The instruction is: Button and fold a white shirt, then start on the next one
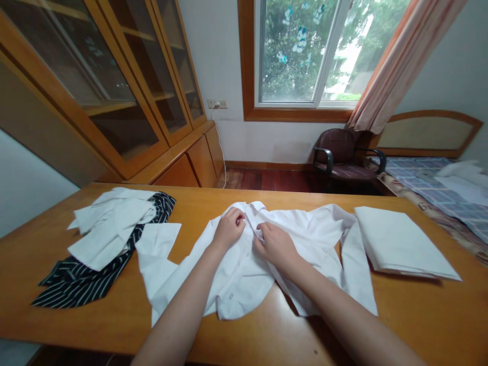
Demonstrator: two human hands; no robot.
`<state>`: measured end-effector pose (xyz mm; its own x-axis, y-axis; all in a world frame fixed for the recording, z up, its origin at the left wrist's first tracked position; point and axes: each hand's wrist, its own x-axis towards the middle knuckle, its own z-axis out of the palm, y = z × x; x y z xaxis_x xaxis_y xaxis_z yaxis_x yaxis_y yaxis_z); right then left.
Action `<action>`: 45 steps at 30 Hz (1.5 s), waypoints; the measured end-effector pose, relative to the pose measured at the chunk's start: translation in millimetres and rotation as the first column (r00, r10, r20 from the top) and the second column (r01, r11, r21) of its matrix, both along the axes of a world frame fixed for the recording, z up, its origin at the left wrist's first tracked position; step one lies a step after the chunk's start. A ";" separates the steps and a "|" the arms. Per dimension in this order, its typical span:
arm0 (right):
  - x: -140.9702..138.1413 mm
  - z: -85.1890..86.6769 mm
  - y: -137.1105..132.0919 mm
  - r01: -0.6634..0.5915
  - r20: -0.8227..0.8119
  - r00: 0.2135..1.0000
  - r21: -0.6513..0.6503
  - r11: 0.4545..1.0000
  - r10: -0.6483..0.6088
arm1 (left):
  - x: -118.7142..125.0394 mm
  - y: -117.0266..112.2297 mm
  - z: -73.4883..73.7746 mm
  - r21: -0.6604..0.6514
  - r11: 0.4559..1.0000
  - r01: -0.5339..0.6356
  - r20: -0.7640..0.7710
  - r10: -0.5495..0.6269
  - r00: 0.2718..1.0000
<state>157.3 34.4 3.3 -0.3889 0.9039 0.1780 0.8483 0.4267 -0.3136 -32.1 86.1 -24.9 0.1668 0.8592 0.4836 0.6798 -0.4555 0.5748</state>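
Observation:
A white button-up shirt [244,264] lies spread on the wooden table [419,315], collar toward the far edge. My left hand [229,229] is closed in a pinch on the shirt's front placket just below the collar. My right hand [276,246] is closed on the opposite front edge, right beside the left hand. Both forearms reach in from the near edge over the shirt's lower half. Its sleeves trail out to either side.
A heap of white garments over a black-and-white striped one [107,244] lies at the left. A folded white stack [400,244] sits at the right. Behind the table are a dark armchair [343,157], a bed [438,188], wooden cabinets [114,91] and a window [305,51].

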 end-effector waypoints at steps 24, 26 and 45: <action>-5.9 -53.4 35.3 0.194 -0.536 0.804 -0.172 0.966 -0.257 | -7.9 -8.4 -21.2 -0.066 0.965 0.253 -0.080 -0.258 0.963; -5.8 -54.1 35.3 0.191 -0.536 0.804 -0.175 0.966 -0.256 | -8.2 -7.6 -23.9 -0.066 0.966 0.251 -0.106 -0.257 0.961; -6.4 -54.3 32.6 0.167 -0.553 0.803 -0.150 0.975 -0.222 | 5.4 -9.3 -22.0 0.020 0.990 0.142 -0.314 -0.129 0.941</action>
<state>150.9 67.0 -51.0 -0.0600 0.9724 0.2253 0.5729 0.2183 -0.7900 -26.6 76.8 -47.0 0.4284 0.7982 0.4235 0.7517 -0.5749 0.3232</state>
